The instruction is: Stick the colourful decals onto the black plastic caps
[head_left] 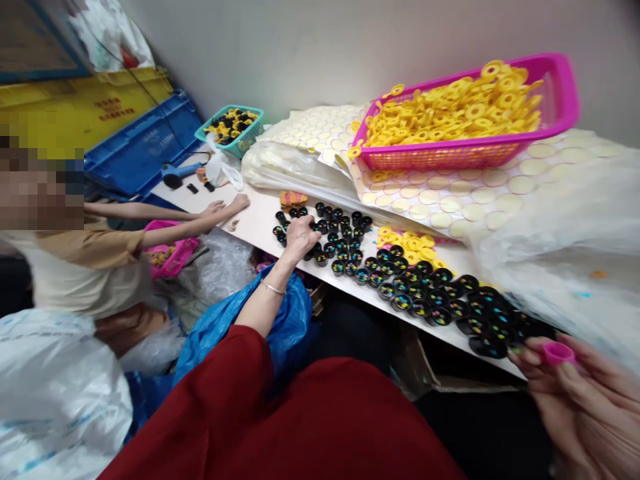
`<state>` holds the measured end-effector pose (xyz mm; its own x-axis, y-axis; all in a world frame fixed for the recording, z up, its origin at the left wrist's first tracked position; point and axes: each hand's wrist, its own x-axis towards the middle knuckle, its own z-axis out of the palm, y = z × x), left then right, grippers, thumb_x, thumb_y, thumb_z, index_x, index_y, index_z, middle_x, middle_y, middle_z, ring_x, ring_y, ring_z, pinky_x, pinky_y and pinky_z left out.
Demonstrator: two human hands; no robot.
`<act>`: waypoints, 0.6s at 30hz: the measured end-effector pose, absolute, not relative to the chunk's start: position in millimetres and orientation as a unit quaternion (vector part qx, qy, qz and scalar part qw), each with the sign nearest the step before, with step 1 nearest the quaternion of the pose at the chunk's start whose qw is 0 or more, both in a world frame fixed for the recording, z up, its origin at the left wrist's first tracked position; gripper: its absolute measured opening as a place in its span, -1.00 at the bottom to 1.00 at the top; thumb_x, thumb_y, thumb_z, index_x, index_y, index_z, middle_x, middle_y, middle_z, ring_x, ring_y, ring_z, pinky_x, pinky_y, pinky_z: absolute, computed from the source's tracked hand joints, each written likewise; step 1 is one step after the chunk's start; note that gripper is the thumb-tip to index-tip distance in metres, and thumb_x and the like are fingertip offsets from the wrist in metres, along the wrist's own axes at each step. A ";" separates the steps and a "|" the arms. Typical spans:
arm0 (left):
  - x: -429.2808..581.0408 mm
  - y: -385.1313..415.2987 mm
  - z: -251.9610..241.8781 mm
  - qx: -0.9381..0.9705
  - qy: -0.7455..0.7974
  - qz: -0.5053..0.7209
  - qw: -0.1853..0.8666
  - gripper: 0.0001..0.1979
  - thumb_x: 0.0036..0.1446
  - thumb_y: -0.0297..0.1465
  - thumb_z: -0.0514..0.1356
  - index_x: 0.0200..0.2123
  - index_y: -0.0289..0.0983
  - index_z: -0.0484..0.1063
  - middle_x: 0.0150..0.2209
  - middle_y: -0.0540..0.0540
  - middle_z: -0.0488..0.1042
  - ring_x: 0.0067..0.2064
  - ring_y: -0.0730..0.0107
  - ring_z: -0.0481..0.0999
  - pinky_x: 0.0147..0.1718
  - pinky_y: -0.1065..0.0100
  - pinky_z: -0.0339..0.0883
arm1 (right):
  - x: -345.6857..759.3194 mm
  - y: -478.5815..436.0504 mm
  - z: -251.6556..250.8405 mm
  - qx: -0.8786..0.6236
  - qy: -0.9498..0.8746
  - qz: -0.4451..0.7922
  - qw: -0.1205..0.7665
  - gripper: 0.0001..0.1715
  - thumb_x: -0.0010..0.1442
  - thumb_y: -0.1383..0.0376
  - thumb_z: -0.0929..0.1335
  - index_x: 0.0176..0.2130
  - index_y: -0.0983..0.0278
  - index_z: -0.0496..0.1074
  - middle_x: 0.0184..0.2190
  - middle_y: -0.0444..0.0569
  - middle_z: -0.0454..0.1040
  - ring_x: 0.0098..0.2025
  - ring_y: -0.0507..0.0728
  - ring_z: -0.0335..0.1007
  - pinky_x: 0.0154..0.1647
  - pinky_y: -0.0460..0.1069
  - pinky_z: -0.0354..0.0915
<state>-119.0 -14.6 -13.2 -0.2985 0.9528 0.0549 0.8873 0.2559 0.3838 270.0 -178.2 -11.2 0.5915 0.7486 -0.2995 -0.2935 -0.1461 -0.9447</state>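
Pinching a small pink cylinder (559, 354), right hand (590, 390) at near right. Left hand (301, 237) at left end of black cups (401, 310); cannot tell whether gripping. Cylinder probably light, fairly stiff; best held by outer wall. Cups likely spill if tipped.

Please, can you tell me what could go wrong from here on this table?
The left hand is among the black cups, so it might tip one and spill the coloured bits inside. Several cups stand close to the front edge of the table; a bump could perhaps push them off. Yellow rings are heaped above the rim of the large pink basket, so a few might slide out.
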 end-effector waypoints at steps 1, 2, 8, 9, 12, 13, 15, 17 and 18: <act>-118.1 -14.5 -13.0 0.590 0.789 0.151 0.088 -0.74 -0.02 -0.38 0.24 -0.20 -0.20 0.57 -0.22 -0.12 0.61 -0.07 0.11 0.55 -0.14 0.28 0.36 | 271.8 -177.9 -10.6 -0.621 -0.181 0.420 0.637 -0.48 -0.54 0.16 0.66 -0.45 0.16 0.61 -0.49 0.01 0.50 -0.52 0.13 0.41 -0.57 0.11 0.41; -117.4 -14.3 -12.8 0.596 0.788 0.131 0.082 -0.76 -0.01 -0.36 0.23 -0.22 -0.21 0.56 -0.23 -0.12 0.61 -0.08 0.12 0.55 -0.17 0.29 0.35 | 273.9 -177.5 -9.8 -0.604 -0.186 0.431 0.644 -0.48 -0.53 0.16 0.66 -0.45 0.18 0.60 -0.50 0.00 0.52 -0.53 0.12 0.41 -0.57 0.08 0.40; -125.5 -9.8 -15.7 0.653 0.753 0.079 0.013 -0.75 0.05 -0.20 0.19 -0.34 -0.25 0.52 -0.20 -0.11 0.59 -0.07 0.01 0.50 -0.19 0.19 0.33 | 306.7 -170.1 -6.4 -0.529 -0.206 0.424 0.706 -0.52 -0.30 0.12 0.66 -0.36 0.23 0.57 -0.48 -0.08 0.55 -0.55 -0.02 0.36 -0.53 -0.07 0.37; -127.6 -9.8 -15.6 0.656 0.749 0.087 -0.003 -0.74 0.03 -0.17 0.19 -0.36 -0.24 0.51 -0.19 -0.09 0.59 -0.06 -0.01 0.49 -0.17 0.16 0.35 | 317.7 -167.8 -7.9 -0.530 -0.200 0.405 0.718 -0.50 -0.30 0.13 0.66 -0.35 0.24 0.57 -0.47 -0.10 0.55 -0.54 -0.02 0.37 -0.51 -0.07 0.37; -124.7 -12.5 -11.7 0.662 0.726 0.178 -0.054 -0.75 0.04 -0.11 0.16 -0.36 -0.14 0.47 -0.22 0.03 0.60 -0.01 0.00 0.49 -0.01 0.04 0.36 | 357.3 -157.6 -17.4 -0.542 -0.204 0.336 0.743 -0.45 -0.37 0.17 0.66 -0.34 0.25 0.52 -0.46 -0.13 0.52 -0.50 0.00 0.40 -0.43 -0.04 0.41; -118.1 -13.7 -9.4 0.665 0.712 0.217 -0.063 -0.76 0.05 -0.10 0.14 -0.35 -0.11 0.46 -0.23 0.06 0.60 -0.01 0.02 0.49 0.05 0.02 0.35 | 371.1 -152.5 -21.3 -0.552 -0.217 0.311 0.742 -0.45 -0.36 0.16 0.65 -0.34 0.24 0.50 -0.46 -0.15 0.51 -0.49 0.01 0.40 -0.41 -0.02 0.41; -92.9 -15.2 -4.2 0.680 0.679 0.271 -0.053 -0.75 0.06 -0.10 0.12 -0.35 -0.10 0.47 -0.24 0.04 0.61 -0.04 0.05 0.52 0.08 0.04 0.34 | 396.6 -139.4 -27.7 -0.603 -0.261 0.239 0.715 -0.49 -0.26 0.10 0.59 -0.33 0.23 0.45 -0.44 -0.15 0.48 -0.46 0.05 0.40 -0.35 0.04 0.43; -51.9 -14.3 1.2 0.719 0.638 0.277 0.003 -0.74 0.08 -0.13 0.13 -0.35 -0.13 0.50 -0.23 -0.06 0.62 -0.10 0.06 0.55 0.01 0.10 0.38 | 418.6 -123.7 -29.1 -0.688 -0.319 0.113 0.642 -0.62 -0.10 0.07 0.50 -0.34 0.22 0.42 -0.34 -0.05 0.49 -0.30 0.15 0.44 -0.18 0.16 0.44; -26.6 -12.7 4.0 0.745 0.612 0.262 0.043 -0.75 0.09 -0.15 0.13 -0.35 -0.16 0.52 -0.24 -0.11 0.62 -0.14 0.08 0.56 -0.05 0.14 0.39 | 428.7 -115.6 -27.8 -0.727 -0.344 0.039 0.593 -0.70 -0.03 0.09 0.46 -0.36 0.22 0.41 -0.24 0.04 0.49 -0.17 0.22 0.43 -0.06 0.23 0.40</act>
